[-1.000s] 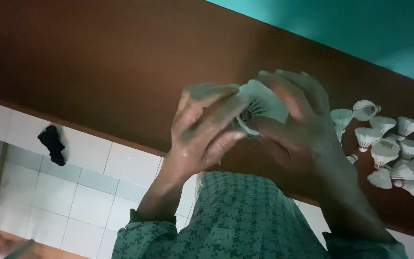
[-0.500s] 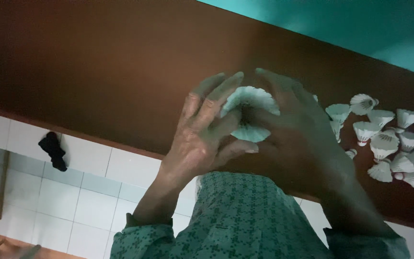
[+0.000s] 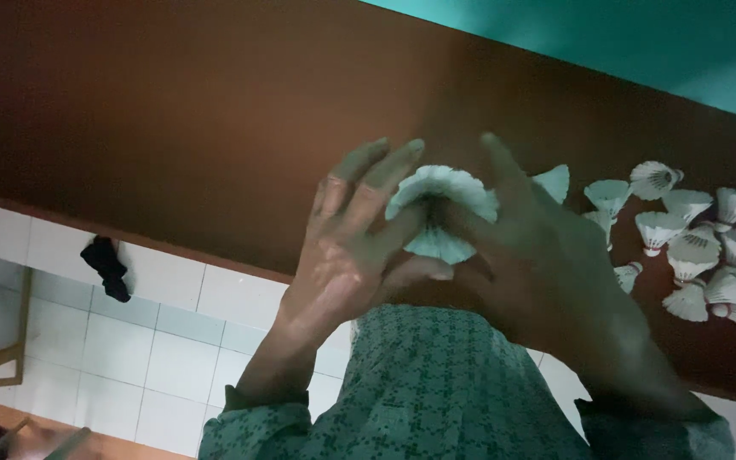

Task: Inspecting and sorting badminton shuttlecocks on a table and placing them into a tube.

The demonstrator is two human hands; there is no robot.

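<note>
Shuttlecocks, held: 1 white shuttlecock (image 3: pixel 441 198), feather skirt fanned out, rounded scalloped rim, facing the camera. Sits between both hands, above the brown table (image 3: pixel 172 128), roughly mid-frame. A 2nd pale fan-shaped piece (image 3: pixel 439 245) shows just below it, touching; can't tell if it's a separate shuttlecock or part of the same one.

Hands: 2. Left hand (image 3: pixel 347 255) – fingers spread, index/middle tips against the skirt's left edge, thumb curled under toward the lower piece; grasping it. Right hand (image 3: pixel 538 255) – back of hand to camera, in shadow, fingers wrapped on the skirt's right side; also gripping the shuttlecock.

Shuttlecocks, loose: approx. 13 in a pile (image 3: pixel 700 238) on the table, right of the hands, well apart from the left hand, near the right. White feather cones, some w/ rounded cork tips visible, lying tilted on their sides, several touching.

Containers: none seen; pile lies straight on the tabletop.

Surfaces: table – dark brown, smooth, long straight edge. Wall (image 3: pixel 641 43) beyond – teal, flat. Floor (image 3: pixel 129 341) – white square tiles, grey grout. Sleeves (image 3: pixel 436 392) – green patterned cloth. 1 small black object (image 3: pixel 106 266) on the tiles, shape unclear.
</note>
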